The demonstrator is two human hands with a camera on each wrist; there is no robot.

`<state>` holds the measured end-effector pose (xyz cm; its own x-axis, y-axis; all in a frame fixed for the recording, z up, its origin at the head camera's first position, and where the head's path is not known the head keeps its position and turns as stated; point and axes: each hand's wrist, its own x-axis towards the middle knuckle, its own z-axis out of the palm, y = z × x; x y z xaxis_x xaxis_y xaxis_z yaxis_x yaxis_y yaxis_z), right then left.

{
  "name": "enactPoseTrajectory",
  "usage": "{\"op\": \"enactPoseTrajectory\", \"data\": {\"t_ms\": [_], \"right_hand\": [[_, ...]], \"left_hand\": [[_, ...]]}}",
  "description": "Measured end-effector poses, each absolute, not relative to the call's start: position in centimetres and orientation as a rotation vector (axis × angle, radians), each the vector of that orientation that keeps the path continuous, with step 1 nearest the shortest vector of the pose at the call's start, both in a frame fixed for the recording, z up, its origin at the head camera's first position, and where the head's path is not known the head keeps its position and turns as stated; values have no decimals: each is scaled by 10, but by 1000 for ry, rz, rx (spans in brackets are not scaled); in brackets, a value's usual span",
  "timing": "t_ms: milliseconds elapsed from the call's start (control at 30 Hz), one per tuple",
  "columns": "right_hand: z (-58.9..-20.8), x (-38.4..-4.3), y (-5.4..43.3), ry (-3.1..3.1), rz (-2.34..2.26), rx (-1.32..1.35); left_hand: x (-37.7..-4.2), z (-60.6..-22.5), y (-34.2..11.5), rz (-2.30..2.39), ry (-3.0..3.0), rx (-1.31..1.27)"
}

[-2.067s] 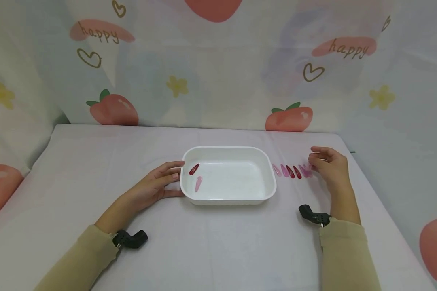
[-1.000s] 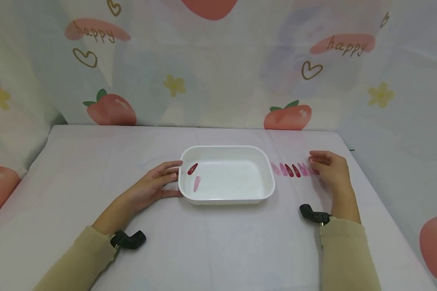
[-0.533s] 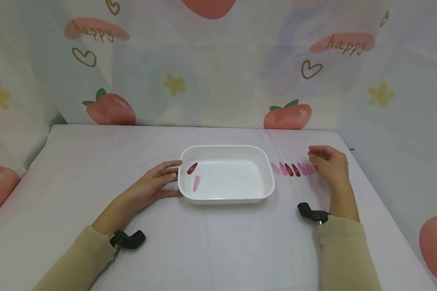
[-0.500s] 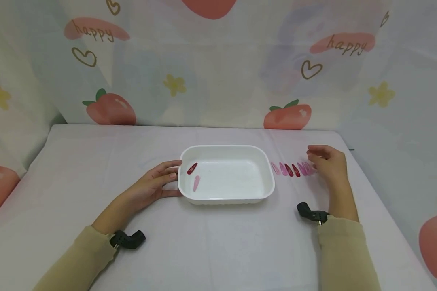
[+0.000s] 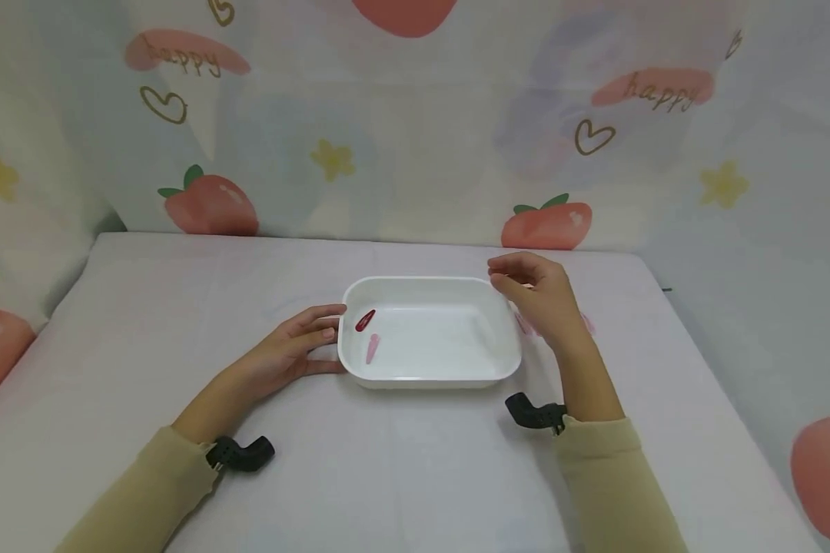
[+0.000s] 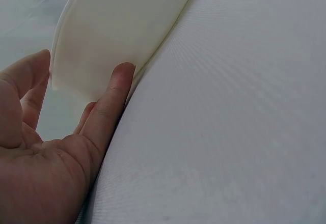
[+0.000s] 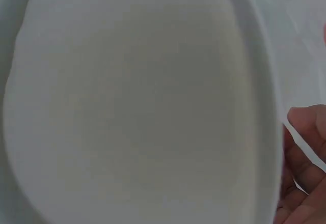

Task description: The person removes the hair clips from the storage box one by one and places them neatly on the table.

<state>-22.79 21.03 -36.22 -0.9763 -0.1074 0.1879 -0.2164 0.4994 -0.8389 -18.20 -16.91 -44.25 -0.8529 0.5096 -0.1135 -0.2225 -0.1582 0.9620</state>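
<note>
A white rectangular tray (image 5: 430, 382) stands on the table. Inside, near its left end, lie a dark red snap hair clip (image 5: 365, 320) and a pink hair clip (image 5: 373, 349). My left hand (image 5: 293, 346) rests against the tray's left end with extended fingers; the left wrist view shows fingertips touching the outer wall (image 6: 97, 35). Over the tray's far right corner is my right hand (image 5: 542, 299), fingers loosely bent, with no clip visible between thumb and fingertips. Behind that hand and forearm, a row of pink and red clips is mostly hidden; pink clips (image 5: 587, 323) show at its right end.
A white cloth covers the table (image 5: 415, 461). A printed fabric backdrop (image 5: 415, 153) rises behind it and at both sides. The right wrist view is mostly filled by the tray's pale interior (image 7: 142, 107).
My right hand was at the right end of the clip row; it has lifted away and moved left to the tray's corner. The left hand and the two clips in the tray stayed put.
</note>
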Motion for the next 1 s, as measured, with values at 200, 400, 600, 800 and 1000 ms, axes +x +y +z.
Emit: {"op": "enactPoseTrajectory", "data": {"t_ms": [200,400,600,800,1000], "right_hand": [[-341,-221,171,-2553,1535,533],[-326,-213,142,-2370,1709,689],[-343,-216,127,-2536,1717,692],[-370,-221,111,-2785,1417,724],[-390,-224,97,-2938,1112,899]], "left_hand": [[-183,-444,-167,2048,1634,315],[-184,-444,-167,2054,1610,321],[-184,-442,-167,2054,1609,321],[-183,-442,-170,2049,1620,304],[-184,-444,-170,2053,1612,311]]}}
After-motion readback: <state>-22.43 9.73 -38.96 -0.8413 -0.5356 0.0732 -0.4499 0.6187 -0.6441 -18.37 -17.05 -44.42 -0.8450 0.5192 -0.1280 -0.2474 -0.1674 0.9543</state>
